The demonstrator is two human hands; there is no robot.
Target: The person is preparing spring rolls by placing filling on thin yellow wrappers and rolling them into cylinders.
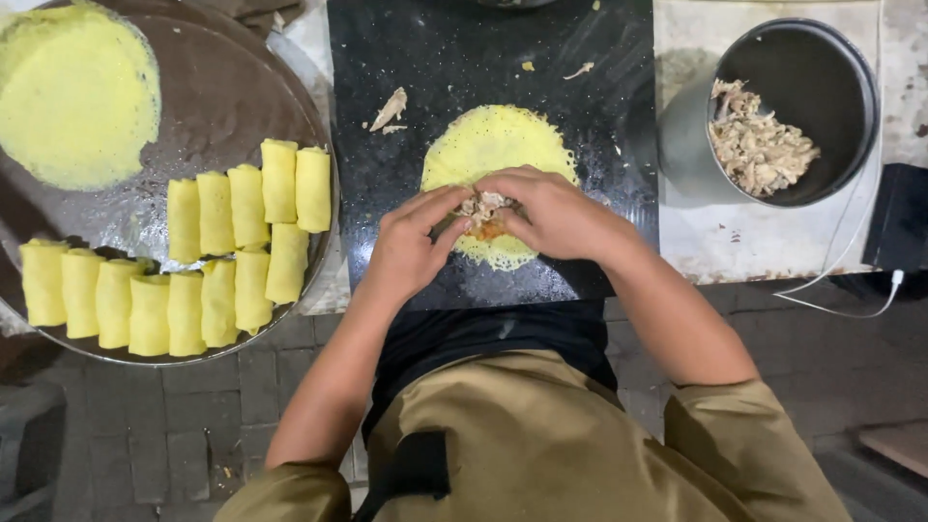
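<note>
Pinching the shredded filling [483,208] between both hands, left hand [411,246] and right hand [556,213] equally near, we are holding it fingers-closed on the yellow crepe [493,140], which extends away.

Your left hand [411,246] and right hand [551,213] close over the near half of the yellow crepe [493,145], so under your grip the filling [483,208] shows only as a sliver between the fingers and its extent cannot be told. Well to the left of your grip, the round tray [232,87] and the stack of flat crepes [77,97] are cut off by the picture's top and left edges. To the right of your grip, the dark pot's [822,68] wall hides the lower part of the shredded filling [759,145] inside.
</note>
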